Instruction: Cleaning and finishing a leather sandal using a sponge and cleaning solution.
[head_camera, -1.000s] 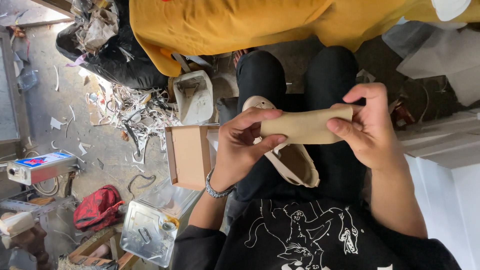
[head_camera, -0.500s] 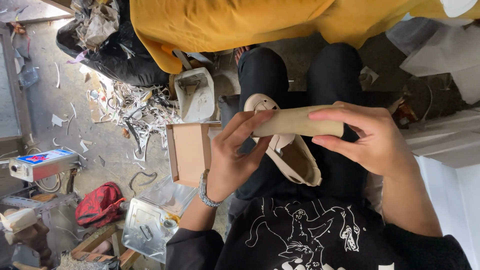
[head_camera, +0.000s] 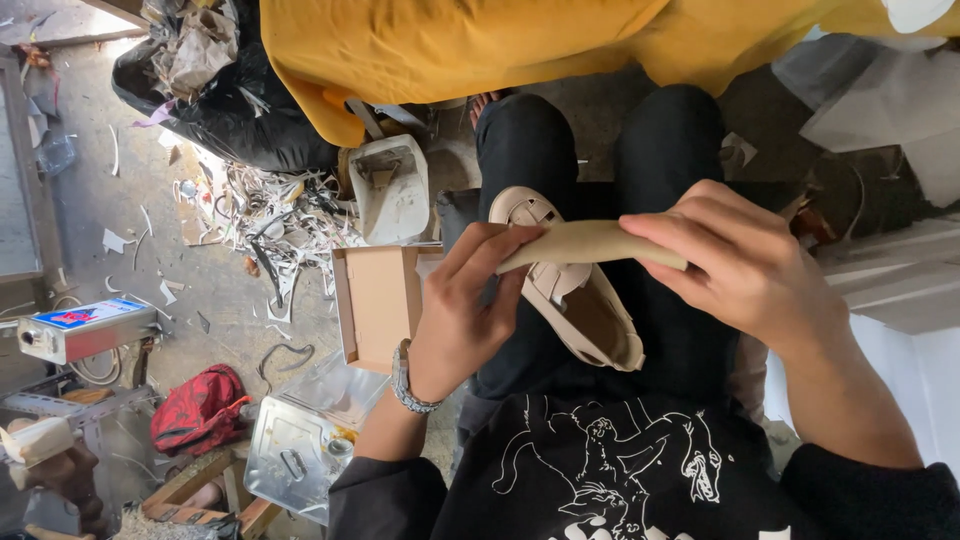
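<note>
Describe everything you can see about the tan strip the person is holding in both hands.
The tan strip is a long, narrow, flat piece, smooth and matte, looking like thin leather or stiff card. It lies nearly level across the view, slightly curved. The left hand pinches its left end and the right hand grips its right end, covering it. It is held above a beige shoe resting on the lap; whether it touches the shoe cannot be told.

Lighting: soft, even daylight, moderately bright; no hard shadows, only a dim patch under the yellow cloth (head_camera: 450, 50); the white surface (head_camera: 890, 100) at upper right is slightly washed out. Quality: centre sharp, both hands crisp; mild softness and wide-angle stretch toward the corners; the littered floor (head_camera: 200, 290) is clear.
</note>
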